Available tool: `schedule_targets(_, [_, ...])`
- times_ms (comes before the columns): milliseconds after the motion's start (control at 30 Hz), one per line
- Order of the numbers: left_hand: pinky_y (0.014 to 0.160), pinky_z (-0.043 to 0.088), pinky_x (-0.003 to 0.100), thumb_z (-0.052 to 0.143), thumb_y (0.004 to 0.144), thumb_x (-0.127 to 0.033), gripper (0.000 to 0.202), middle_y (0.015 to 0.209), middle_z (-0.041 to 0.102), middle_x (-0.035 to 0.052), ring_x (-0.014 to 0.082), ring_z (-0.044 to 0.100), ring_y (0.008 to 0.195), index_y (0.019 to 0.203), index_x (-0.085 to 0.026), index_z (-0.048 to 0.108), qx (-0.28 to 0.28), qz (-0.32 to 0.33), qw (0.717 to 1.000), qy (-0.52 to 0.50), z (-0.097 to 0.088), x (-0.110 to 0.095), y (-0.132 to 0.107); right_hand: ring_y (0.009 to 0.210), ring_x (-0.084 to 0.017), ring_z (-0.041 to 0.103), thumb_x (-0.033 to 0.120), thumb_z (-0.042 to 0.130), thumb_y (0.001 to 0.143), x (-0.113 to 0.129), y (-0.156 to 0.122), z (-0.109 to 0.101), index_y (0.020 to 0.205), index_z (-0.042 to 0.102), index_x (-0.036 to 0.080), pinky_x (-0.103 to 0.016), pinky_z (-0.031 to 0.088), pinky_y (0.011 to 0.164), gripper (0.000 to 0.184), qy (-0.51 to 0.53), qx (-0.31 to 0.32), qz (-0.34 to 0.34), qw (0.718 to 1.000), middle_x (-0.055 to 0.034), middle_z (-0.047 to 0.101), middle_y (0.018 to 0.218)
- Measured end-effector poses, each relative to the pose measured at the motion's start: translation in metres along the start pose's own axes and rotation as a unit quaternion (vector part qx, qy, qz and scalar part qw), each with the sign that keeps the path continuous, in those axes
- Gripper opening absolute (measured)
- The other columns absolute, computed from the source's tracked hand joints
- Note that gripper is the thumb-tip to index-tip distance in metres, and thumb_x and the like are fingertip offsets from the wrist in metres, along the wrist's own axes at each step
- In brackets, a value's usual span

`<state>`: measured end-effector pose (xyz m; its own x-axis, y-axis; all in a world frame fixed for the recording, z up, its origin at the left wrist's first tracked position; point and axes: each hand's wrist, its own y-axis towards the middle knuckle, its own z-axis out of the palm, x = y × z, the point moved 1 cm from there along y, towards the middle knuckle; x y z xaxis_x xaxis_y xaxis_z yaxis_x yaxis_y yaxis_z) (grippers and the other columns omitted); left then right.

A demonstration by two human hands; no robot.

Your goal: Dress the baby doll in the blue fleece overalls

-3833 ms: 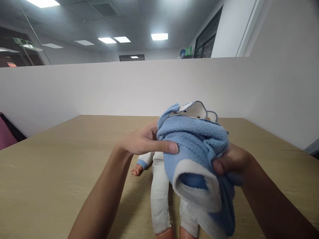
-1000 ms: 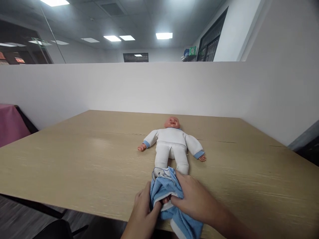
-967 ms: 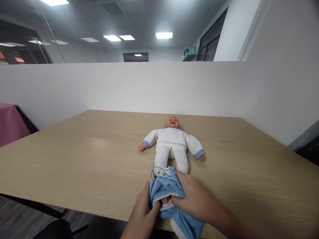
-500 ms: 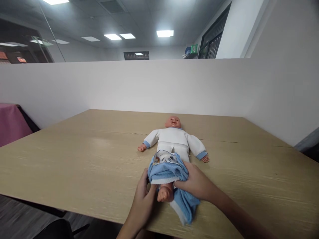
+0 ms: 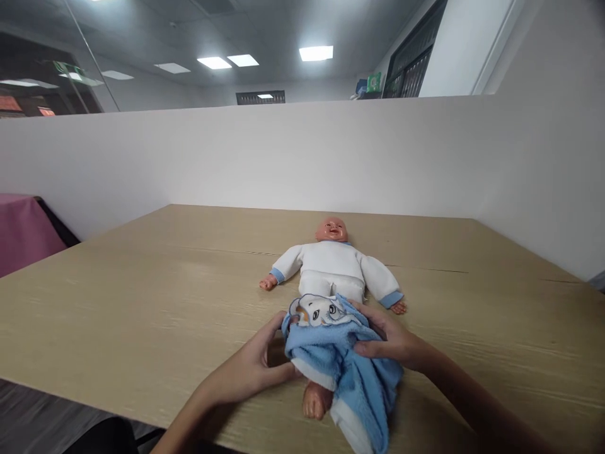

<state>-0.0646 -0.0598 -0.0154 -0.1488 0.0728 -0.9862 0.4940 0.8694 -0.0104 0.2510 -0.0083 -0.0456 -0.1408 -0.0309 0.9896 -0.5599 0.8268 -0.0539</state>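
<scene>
A baby doll (image 5: 331, 260) in a white top with blue cuffs lies on its back, head away from me. Blue fleece pants (image 5: 363, 378) with white cuffs and an embroidered animal face are bunched over its legs. One bare foot (image 5: 316, 400) pokes out below a white cuff; the other foot is hidden. My left hand (image 5: 258, 366) pinches the left edge of the pants, thumb by the cuff. On their right side, my right hand (image 5: 390, 337) grips the fabric, thumb on top and fingers toward the waist. The second pant leg hangs toward me at the right.
The doll lies on a wide wooden table (image 5: 179, 302) against a low white wall (image 5: 259, 157). A pink cloth-covered item (image 5: 28, 233) stands beyond the left edge. A black chair (image 5: 101, 436) is at the lower left.
Both hands have shifted along the pants, my left hand outward to the left and my right hand slightly right. The second pant leg is spread wider, and the bare foot shows nearer to me.
</scene>
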Motion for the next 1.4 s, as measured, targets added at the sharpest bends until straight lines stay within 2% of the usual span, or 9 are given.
schedule_targets(167, [0.127,0.033,0.05,0.079,0.089,-0.048,0.077,0.156,0.049,0.0148,0.0321,0.045,0.147,0.152,-0.022,0.043,-0.022,0.038,0.996,0.076,-0.016,-0.005,0.013,0.14,-0.036,0.06,0.049,0.084,0.079,-0.01,-0.003,0.0,0.144,0.063,0.028,-0.05,0.046,0.118,0.071,0.156,-0.032,0.027,0.987,-0.0091,0.065,0.151])
schedule_targets(300, [0.123,0.035,0.048,0.072,0.094,-0.052,0.073,0.156,0.047,0.0133,0.0303,0.043,0.144,0.156,-0.027,0.042,-0.048,0.078,0.98,0.174,-0.015,-0.036,0.042,0.116,-0.03,0.073,0.043,0.084,0.08,-0.005,-0.004,0.001,0.141,0.063,0.029,-0.041,0.055,0.104,0.066,0.253,-0.008,0.013,0.967,-0.0073,0.074,0.132])
schedule_targets(467, [0.093,0.046,0.037,0.075,0.082,-0.071,0.059,0.106,0.068,0.0051,0.0271,0.06,0.106,0.116,-0.023,0.071,0.145,0.035,0.929,0.34,-0.006,-0.077,0.098,0.095,-0.019,0.07,0.038,0.087,0.081,0.0,-0.002,0.003,0.124,0.068,0.028,-0.027,0.056,0.085,0.047,0.297,0.016,-0.005,0.955,-0.0013,0.072,0.109])
schedule_targets(600, [0.075,0.044,0.029,0.086,0.075,-0.06,0.049,0.084,0.063,-0.0036,0.0177,0.06,0.08,0.1,-0.022,0.068,0.337,-0.024,0.908,0.249,0.003,-0.085,0.138,0.089,-0.017,0.067,0.039,0.088,0.082,-0.001,-0.002,-0.002,0.117,0.069,0.026,-0.025,0.055,0.08,0.042,0.276,0.037,-0.01,0.96,-0.0009,0.069,0.101])
schedule_targets(767, [0.082,0.047,0.027,0.097,0.066,-0.042,0.047,0.092,0.062,-0.0034,0.0164,0.061,0.09,0.091,-0.021,0.063,0.391,0.037,0.91,0.133,0.01,-0.071,0.166,0.092,-0.019,0.069,0.042,0.092,0.077,-0.003,-0.004,-0.01,0.121,0.071,0.021,-0.025,0.054,0.082,0.053,0.219,0.068,0.014,0.973,-0.003,0.072,0.1])
schedule_targets(867, [0.079,0.052,0.027,0.101,0.06,-0.038,0.054,0.093,0.066,-0.0033,0.0172,0.064,0.088,0.098,-0.021,0.066,0.449,-0.007,0.891,0.067,0.012,-0.048,0.175,0.073,-0.015,0.065,0.048,0.091,0.076,-0.005,-0.006,-0.012,0.112,0.074,0.017,-0.022,0.05,0.067,0.05,0.222,0.051,0.015,0.974,-0.0021,0.07,0.087])
schedule_targets(1000, [0.077,0.06,0.031,0.104,0.051,-0.037,0.058,0.091,0.074,-0.0014,0.0207,0.069,0.083,0.096,-0.018,0.073,0.505,-0.077,0.859,0.028,0.011,-0.015,0.184,0.076,-0.019,0.069,0.053,0.084,0.081,-0.002,-0.008,-0.011,0.12,0.074,0.022,-0.026,0.054,0.068,0.051,0.276,-0.048,-0.002,0.96,-0.0057,0.076,0.092])
schedule_targets(1200, [0.086,0.059,0.028,0.098,0.064,-0.031,0.044,0.097,0.076,-0.0023,0.0192,0.07,0.09,0.099,-0.018,0.076,0.489,-0.061,0.87,-0.007,0.003,0.002,0.191,0.091,-0.022,0.074,0.049,0.075,0.093,0.006,-0.005,-0.011,0.134,0.069,0.026,-0.031,0.056,0.084,0.047,0.266,-0.033,0.029,0.963,-0.0066,0.078,0.107])
schedule_targets(1400, [0.083,0.055,0.021,0.095,0.068,-0.033,0.038,0.093,0.074,-0.0036,0.0141,0.066,0.085,0.096,-0.017,0.076,0.416,-0.038,0.907,-0.047,-0.001,0.006,0.189,0.103,-0.028,0.07,0.066,0.092,0.066,-0.004,-0.014,-0.014,0.136,0.068,0.019,-0.033,0.054,0.087,0.087,0.143,0.072,0.082,0.984,-0.0086,0.076,0.113])
